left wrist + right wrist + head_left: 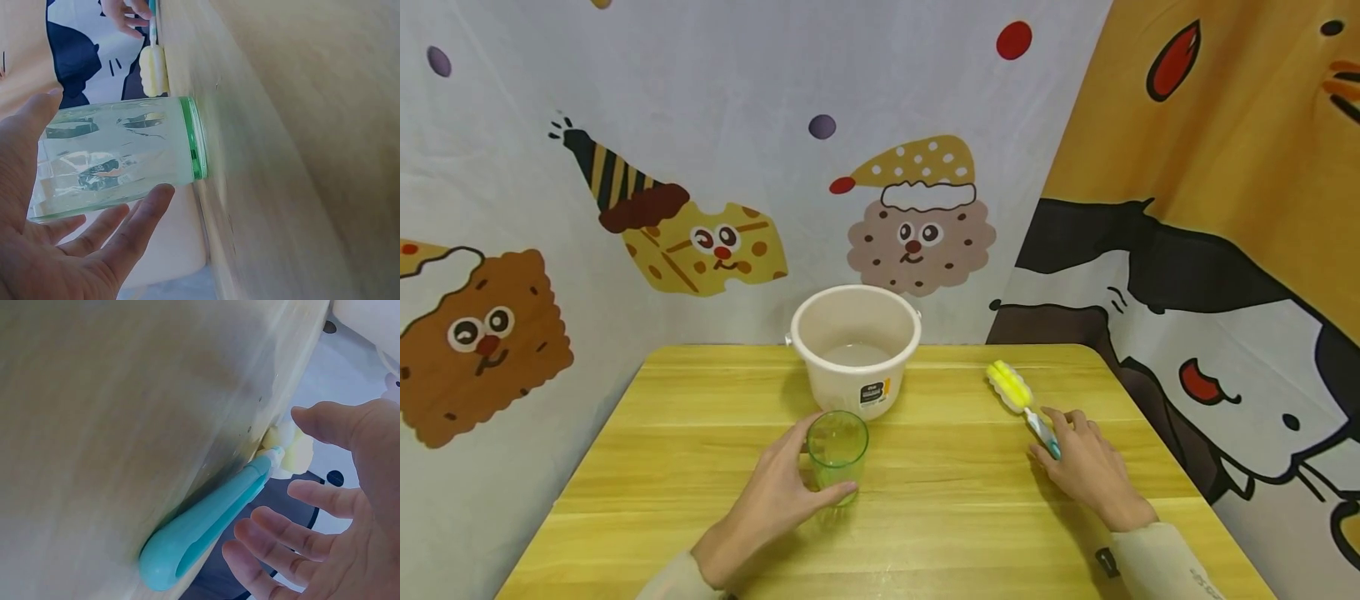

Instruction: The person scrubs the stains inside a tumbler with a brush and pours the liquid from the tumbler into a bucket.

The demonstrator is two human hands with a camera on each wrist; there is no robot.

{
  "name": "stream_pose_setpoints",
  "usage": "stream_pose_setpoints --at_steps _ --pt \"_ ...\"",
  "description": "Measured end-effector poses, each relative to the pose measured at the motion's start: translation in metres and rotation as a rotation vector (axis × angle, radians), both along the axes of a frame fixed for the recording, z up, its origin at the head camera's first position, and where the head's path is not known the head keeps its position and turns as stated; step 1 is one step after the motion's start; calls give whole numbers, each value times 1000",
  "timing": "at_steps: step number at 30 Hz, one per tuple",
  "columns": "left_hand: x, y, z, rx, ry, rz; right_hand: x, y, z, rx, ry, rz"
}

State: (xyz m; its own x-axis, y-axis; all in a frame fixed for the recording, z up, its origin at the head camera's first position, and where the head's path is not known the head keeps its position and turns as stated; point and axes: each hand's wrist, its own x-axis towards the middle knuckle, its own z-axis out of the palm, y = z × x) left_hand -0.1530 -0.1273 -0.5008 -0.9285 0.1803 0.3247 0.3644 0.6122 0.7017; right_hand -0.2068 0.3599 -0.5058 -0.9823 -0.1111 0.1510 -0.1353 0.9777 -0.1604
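A clear green drinking glass point(838, 454) stands upright on the table, in front of the bucket. My left hand point(778, 483) is spread around it, thumb on the near side and fingers on the far side. In the left wrist view the fingers point(134, 234) are nearly straight alongside the glass point(119, 156). On the right lies a bottle brush point(1043, 433) with a yellow-and-white sponge head and a teal handle. Over its handle hovers my right hand point(1086, 467); the right wrist view shows the thumb and fingers point(294, 534) apart, beside the teal handle point(206, 525).
A cream bucket point(856, 329) with a label stands at the table's back edge, just behind the glass. The wooden table point(925, 533) has rounded back corners. A cartoon-printed curtain point(737, 100) hangs close behind and to both sides.
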Motion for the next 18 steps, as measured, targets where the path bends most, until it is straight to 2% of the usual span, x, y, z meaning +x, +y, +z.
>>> stream_pose_setpoints --at_steps 9,18 --pt "-2 2 -1 10 27 7 0 2 2 -9 -39 -11" --pt "-1 2 -2 37 5 14 -1 1 2 -6 -89 -25"
